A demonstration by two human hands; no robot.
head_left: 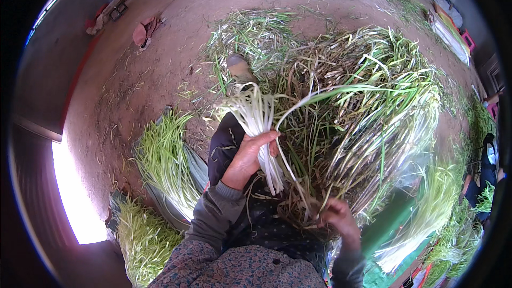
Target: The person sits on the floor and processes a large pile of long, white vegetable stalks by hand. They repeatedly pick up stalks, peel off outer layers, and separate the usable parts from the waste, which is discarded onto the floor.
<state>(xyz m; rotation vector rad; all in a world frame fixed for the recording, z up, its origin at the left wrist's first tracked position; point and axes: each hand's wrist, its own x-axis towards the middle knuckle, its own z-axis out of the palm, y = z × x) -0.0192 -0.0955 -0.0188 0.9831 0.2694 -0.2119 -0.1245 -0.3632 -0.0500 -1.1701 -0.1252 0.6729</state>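
My left hand (250,154) is wrapped round a bunch of white-stemmed garlic chives (250,109), held above my lap with the stem ends fanned away from me. One longer stalk (286,168) with a green leaf hangs beside the bunch, its lower end by my right fingertips. Lower and to the right, my right hand (338,217) is curled, its fingers pinched at brownish, dry strands of that stalk; the hand is slightly blurred. Just beyond lies a big heap of uncleaned chives (373,112), green and white mixed with brown leaves.
A pile of trimmings (256,34) lies past my shoe (241,68). Pale green bundles (168,154) rest at my left, with more greens (144,240) nearer. At right, pale chives (421,218) lie on a green sheet (392,221). Another person's arm (469,186) shows at the right rim.
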